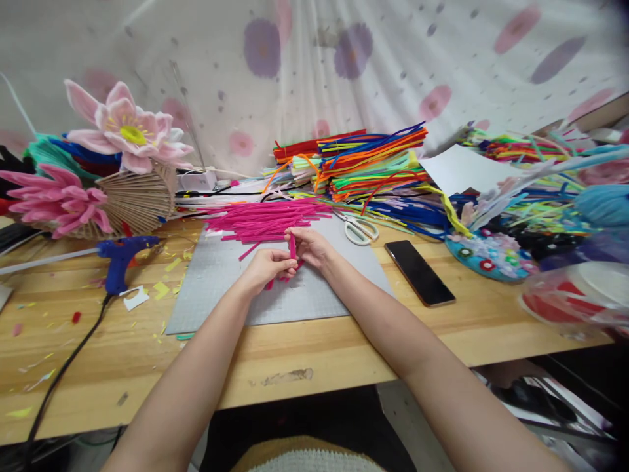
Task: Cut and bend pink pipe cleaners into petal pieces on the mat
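My left hand (270,267) and my right hand (308,248) meet over the grey cutting mat (216,298). Between their fingertips stands a short magenta pipe cleaner piece (293,246), pinched by both; whether it is one stem or several folded together I cannot make out. A few magenta ends show just under my left hand on the mat. Behind my hands lies a wide pile of magenta pipe cleaners (265,217), spread across the back of the mat. White-handled scissors (361,231) rest at the mat's right back edge.
A blue glue gun (118,262) with its cord stands at the left, among yellow scraps. Fuzzy pink flowers (130,128) rise behind it. Bundled colourful pipe cleaners (373,160) are stacked at the back. A black phone (419,272) and a decorated blue piece (486,255) lie to the right.
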Available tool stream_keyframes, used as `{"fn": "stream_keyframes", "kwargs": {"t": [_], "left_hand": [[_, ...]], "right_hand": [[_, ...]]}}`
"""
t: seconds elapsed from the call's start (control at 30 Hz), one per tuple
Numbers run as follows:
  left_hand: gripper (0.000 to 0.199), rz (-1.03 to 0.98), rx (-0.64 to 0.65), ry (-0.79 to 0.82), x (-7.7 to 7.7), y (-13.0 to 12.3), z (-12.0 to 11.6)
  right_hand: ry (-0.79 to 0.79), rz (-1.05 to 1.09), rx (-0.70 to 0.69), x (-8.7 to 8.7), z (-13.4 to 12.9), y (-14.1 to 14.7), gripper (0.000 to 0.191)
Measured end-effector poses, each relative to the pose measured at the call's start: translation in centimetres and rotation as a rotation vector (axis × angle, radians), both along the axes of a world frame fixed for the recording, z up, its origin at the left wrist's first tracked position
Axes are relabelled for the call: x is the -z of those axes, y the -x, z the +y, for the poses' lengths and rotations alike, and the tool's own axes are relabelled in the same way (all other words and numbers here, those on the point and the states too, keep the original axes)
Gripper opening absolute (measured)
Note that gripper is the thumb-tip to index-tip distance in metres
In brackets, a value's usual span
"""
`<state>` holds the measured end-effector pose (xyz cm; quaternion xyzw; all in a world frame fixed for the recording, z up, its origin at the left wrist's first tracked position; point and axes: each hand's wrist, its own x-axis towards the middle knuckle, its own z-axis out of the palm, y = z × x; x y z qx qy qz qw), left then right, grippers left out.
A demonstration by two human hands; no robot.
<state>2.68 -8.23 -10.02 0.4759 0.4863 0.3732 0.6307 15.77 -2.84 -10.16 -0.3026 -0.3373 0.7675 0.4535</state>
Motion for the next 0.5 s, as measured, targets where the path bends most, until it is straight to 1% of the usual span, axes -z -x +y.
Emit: {"fn": "stream_keyframes", "kwargs": {"t": [0.07, 0.17, 0.23, 0.33, 0.5], "left_hand": [[0.023, 0.001, -0.003, -0.005, 0.1, 0.0, 0.1], [0.024, -0.006, -0.018, 0.009, 0.2, -0.1, 0.1], [0.025, -0.005, -0.034, 0.017, 0.1, -0.1, 0.2], [0.026, 0.009, -0.041, 0.012, -0.2, 0.3, 0.2], [0.029, 0.021, -0.027, 0.01, -0.7, 1.5, 0.4]], "right_hand": [[0.004, -0.008, 0.024, 0.0, 0.0, 0.3, 0.001], [0.006, -0.046, 0.07, 0.1, 0.1, 0.5, 0.006], [-0.015, -0.066, 0.067, 0.1, 0.3, 0.5, 0.011], [-0.097, -0.076, 0.051, 0.2, 0.5, 0.4, 0.019], [-0.228, -0.165, 0.099, 0.4, 0.5, 0.0, 0.028]]}}
